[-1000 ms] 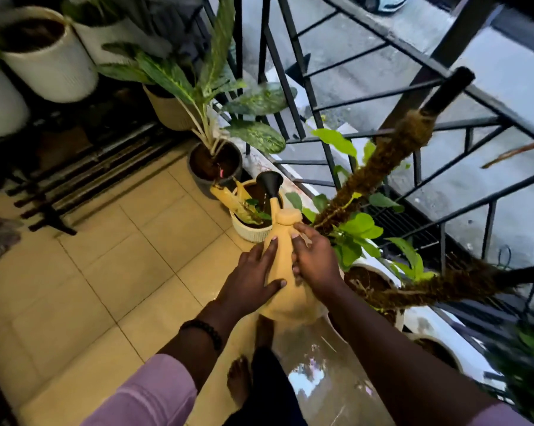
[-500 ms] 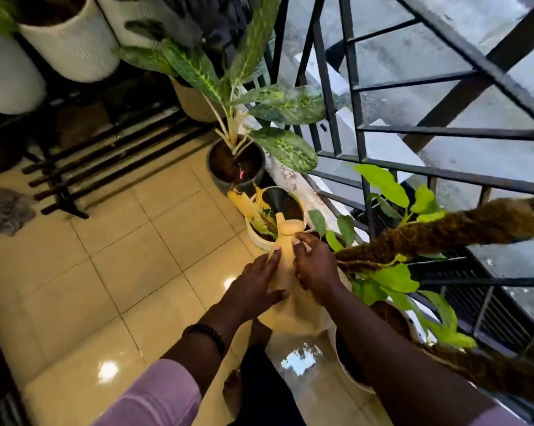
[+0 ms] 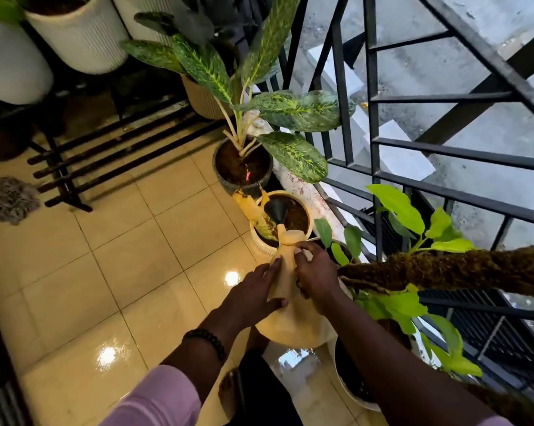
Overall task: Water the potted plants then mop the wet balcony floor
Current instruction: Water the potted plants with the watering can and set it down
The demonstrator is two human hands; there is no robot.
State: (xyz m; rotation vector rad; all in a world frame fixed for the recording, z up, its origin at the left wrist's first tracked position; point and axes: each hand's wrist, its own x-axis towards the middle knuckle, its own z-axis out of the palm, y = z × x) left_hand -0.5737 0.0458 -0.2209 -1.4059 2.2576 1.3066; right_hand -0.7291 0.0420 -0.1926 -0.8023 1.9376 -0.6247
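Observation:
A tan watering can [image 3: 293, 321] is tilted forward, its black spout head [image 3: 276, 209] hanging over the soil of a small cream pot [image 3: 261, 241] with a yellowed leaf. My left hand [image 3: 253, 295] grips the can's left side. My right hand [image 3: 316, 276] holds the can's neck from the right. Behind the cream pot stands a dark grey pot [image 3: 244, 184] with large speckled green leaves. A white pot [image 3: 356, 392] with bright green leaves and a moss pole [image 3: 444, 270] sits at the lower right. The tiled floor [image 3: 130, 272] is glossy, with wet patches near my feet.
A black metal railing [image 3: 373, 142] runs along the right. Large white ribbed pots [image 3: 81, 38] stand on a black rack [image 3: 105, 155] at the back left. A grey mop head [image 3: 9, 199] lies on the floor at the left edge.
The view has dipped and shifted, so the moss pole now lies lower right. Both hands keep their hold on the can, and the spout head stays over the cream pot.

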